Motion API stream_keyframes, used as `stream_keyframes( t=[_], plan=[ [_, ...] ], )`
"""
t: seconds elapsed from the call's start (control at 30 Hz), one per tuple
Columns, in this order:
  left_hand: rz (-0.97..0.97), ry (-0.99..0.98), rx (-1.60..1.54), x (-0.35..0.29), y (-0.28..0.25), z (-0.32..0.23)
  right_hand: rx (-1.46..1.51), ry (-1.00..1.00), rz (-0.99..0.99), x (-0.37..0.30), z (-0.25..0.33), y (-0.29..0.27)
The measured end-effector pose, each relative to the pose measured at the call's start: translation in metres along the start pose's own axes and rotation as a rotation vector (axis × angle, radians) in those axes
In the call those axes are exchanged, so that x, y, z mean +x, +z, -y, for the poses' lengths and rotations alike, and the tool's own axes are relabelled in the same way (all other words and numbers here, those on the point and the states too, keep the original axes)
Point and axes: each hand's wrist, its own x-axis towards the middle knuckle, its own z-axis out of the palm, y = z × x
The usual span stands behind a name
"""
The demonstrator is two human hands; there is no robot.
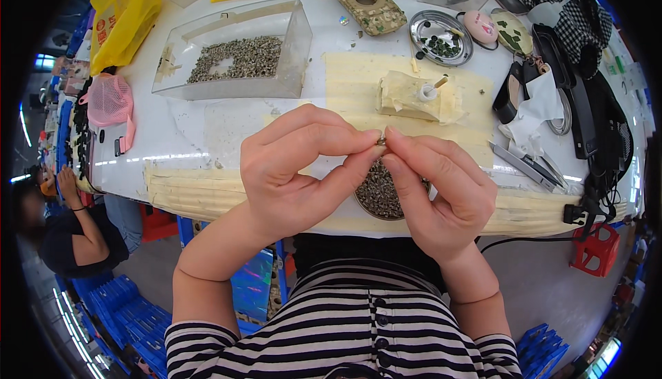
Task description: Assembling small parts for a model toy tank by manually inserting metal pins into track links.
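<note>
Between my fingertips is a tiny metallic piece [380, 141], too small to name more exactly. My left hand [296, 165] pinches it from one side, thumb and forefinger closed. From the other side my right hand [445, 189] meets it with thumb and forefinger pressed together. Beneath my hands, partly covered by them, a round dish of small dark metallic parts [381, 191] rests near the table's front edge. Just beyond my fingers sits a tape-covered block [400, 103] with a small white bottle [427, 92] on it, a thin stick standing in its mouth.
A clear bin [298, 55] of small metal parts stands at the left back. Behind are a camouflage-patterned model hull [376, 8] and a round metal tin [414, 31] with dark green bits. Tweezers [527, 165] lie at right. Another person [83, 241] sits at far left.
</note>
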Motion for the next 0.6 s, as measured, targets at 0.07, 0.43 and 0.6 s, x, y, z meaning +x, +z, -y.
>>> stream_keyframes(
  t=[0.07,0.43,0.6],
  plan=[
    [0.001,0.003,-0.002,0.0,-0.0004,-0.0005,0.008,0.006,0.011,0.0003,-0.0005,-0.0001],
    [-0.017,-0.012,-0.001,-0.0003,0.0008,-0.001,0.046,0.073,-0.021,-0.0016,-0.0007,-0.0031],
    [0.082,-0.103,-0.038,0.0008,-0.0014,0.0006,0.167,0.205,-0.107,-0.0072,-0.001,-0.0092]
  ],
)
